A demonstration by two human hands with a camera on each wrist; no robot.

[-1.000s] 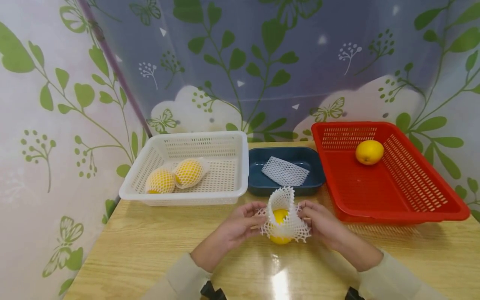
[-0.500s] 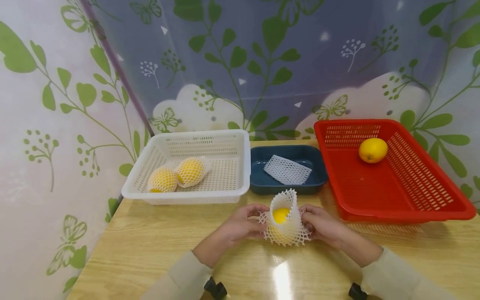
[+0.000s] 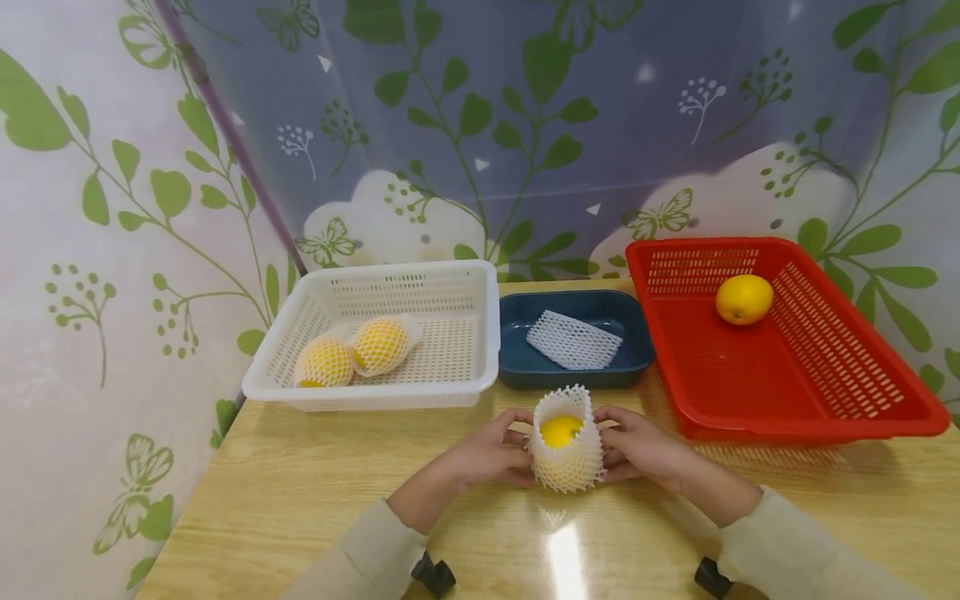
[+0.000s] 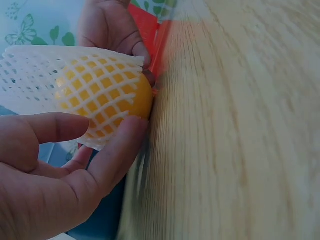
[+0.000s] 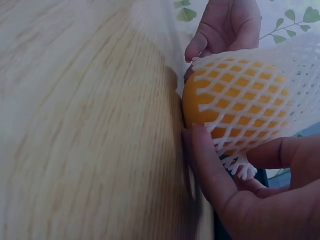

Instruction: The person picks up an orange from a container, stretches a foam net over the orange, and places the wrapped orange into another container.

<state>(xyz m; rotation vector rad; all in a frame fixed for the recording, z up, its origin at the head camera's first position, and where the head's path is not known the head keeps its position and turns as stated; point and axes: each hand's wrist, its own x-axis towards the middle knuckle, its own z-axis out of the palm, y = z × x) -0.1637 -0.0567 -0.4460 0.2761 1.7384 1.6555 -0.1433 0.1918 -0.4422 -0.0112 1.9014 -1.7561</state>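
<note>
One yellow fruit [image 3: 561, 432] sits inside a white foam net [image 3: 566, 471] near the front middle of the table [image 3: 300, 492]; whether it rests on the wood or is held just above it, I cannot tell. From the head camera I see the net's upper end gaping, with the top of the fruit showing through. Both wrist cameras show me the fruit's bare lower end poking past the mesh.

The left hand [image 3: 491, 450] has its fingers bent round one side, holding the netted fruit, thumb against the lower end. The right hand [image 3: 637, 446] holds the opposite side the same way, its grip narrowed to the width of the mesh and fruit.

Just behind them I have a dark blue tray [image 3: 573, 381] with another foam net [image 3: 573, 340] lying flat in it. On its left stands a white basket [image 3: 375, 392] holding two netted fruits [image 3: 381, 344], touching each other. On its right is a red basket [image 3: 802, 427] with a single bare fruit [image 3: 744, 300] toward the back. A leaf-patterned curtain [image 3: 480, 108] hangs behind everything.
</note>
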